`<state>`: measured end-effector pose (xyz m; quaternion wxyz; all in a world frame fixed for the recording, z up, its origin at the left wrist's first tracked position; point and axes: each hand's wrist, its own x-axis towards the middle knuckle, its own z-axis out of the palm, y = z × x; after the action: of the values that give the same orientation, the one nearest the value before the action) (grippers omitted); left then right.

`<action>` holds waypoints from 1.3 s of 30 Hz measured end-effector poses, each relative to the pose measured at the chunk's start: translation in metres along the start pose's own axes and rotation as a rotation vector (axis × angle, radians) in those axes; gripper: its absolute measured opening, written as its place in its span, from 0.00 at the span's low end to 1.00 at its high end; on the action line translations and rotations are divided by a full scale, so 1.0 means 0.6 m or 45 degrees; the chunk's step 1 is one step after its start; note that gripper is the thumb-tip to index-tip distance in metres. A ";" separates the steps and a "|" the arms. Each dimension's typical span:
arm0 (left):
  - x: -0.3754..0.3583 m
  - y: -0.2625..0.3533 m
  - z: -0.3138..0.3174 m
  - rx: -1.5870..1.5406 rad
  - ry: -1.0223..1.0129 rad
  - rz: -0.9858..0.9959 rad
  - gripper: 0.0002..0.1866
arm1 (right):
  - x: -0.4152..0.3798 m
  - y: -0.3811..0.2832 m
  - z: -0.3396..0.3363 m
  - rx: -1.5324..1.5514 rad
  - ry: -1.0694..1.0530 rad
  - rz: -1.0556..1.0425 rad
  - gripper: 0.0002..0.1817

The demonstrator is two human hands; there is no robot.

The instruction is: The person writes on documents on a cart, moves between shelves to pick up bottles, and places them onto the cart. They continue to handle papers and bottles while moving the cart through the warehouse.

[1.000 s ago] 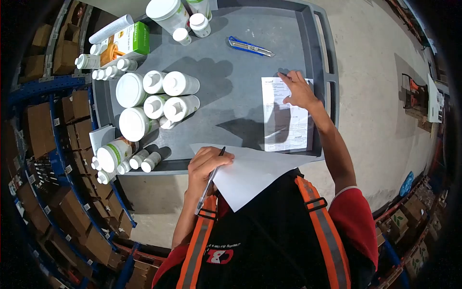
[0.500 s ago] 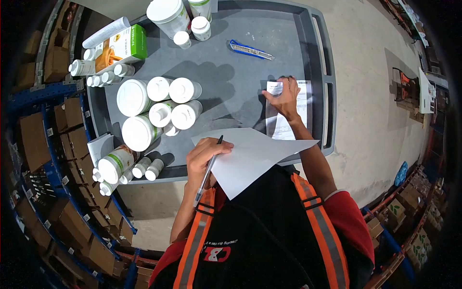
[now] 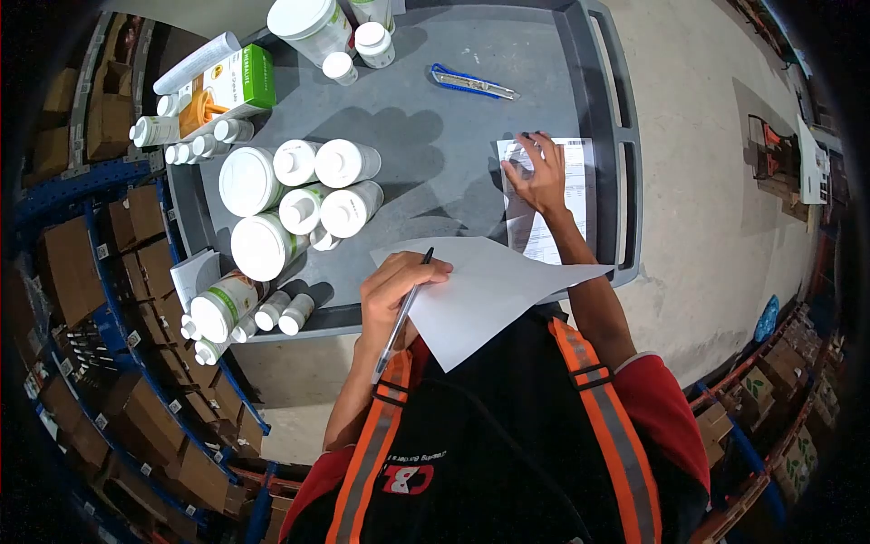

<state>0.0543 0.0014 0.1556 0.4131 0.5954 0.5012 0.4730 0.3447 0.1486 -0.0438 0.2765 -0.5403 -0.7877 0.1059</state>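
My left hand (image 3: 396, 288) is closed on a blank-sided white sheet of paper (image 3: 489, 295), with a pen (image 3: 400, 322) also held slantwise across its fingers. The sheet spreads in front of my body, over the near edge of the cart. My right hand (image 3: 542, 181) rests on a printed sheet (image 3: 577, 195) lying on the cart top, its fingers spread. A barcode shows at that sheet's upper corner. Beyond the right hand lies a blue box cutter (image 3: 473, 83).
White tubs and bottles (image 3: 249, 181) crowd the left half of the grey cart (image 3: 453, 136). A green-and-white box (image 3: 231, 86) with a rolled paper (image 3: 198, 63) stands behind them. Folded paper (image 3: 195, 276) lies at the left edge. Shelves with cardboard boxes (image 3: 82, 258) flank the cart.
My right hand has spread its fingers, and the folded-up corner of the printed sheet now lies flat. My left hand still holds the sheet and pen, shifted slightly rightward in view.
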 end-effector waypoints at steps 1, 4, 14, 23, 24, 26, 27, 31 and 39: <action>0.001 -0.001 0.000 0.004 -0.002 0.005 0.14 | 0.000 0.000 0.001 0.035 -0.001 0.023 0.30; 0.001 0.000 0.002 0.013 -0.014 0.006 0.14 | 0.001 0.000 0.009 0.054 0.010 0.067 0.32; -0.001 -0.006 0.001 0.018 -0.062 0.015 0.13 | -0.009 0.005 0.013 0.015 -0.079 0.092 0.27; 0.005 0.006 0.002 0.000 -0.086 -0.107 0.12 | 0.031 0.016 -0.063 0.058 -0.347 -0.186 0.10; 0.010 0.013 0.006 -0.004 -0.082 -0.124 0.12 | 0.040 0.027 -0.076 0.053 -0.419 -0.208 0.09; 0.025 0.035 0.013 0.031 -0.087 -0.250 0.11 | 0.060 0.051 -0.107 0.035 -0.552 -0.246 0.08; 0.033 0.038 0.012 0.056 -0.133 -0.298 0.11 | 0.084 0.039 -0.140 0.154 -0.452 -0.325 0.07; 0.069 0.030 0.078 0.146 -0.104 -0.300 0.13 | 0.165 -0.078 -0.329 0.528 -0.740 -0.074 0.10; 0.139 0.036 0.246 0.080 0.023 0.010 0.15 | 0.175 -0.111 -0.524 0.817 -0.719 -0.284 0.15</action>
<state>0.2074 0.0779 0.1574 0.3876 0.6058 0.5172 0.4640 0.4373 0.1763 0.2802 0.2139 -0.2885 -0.8132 0.4580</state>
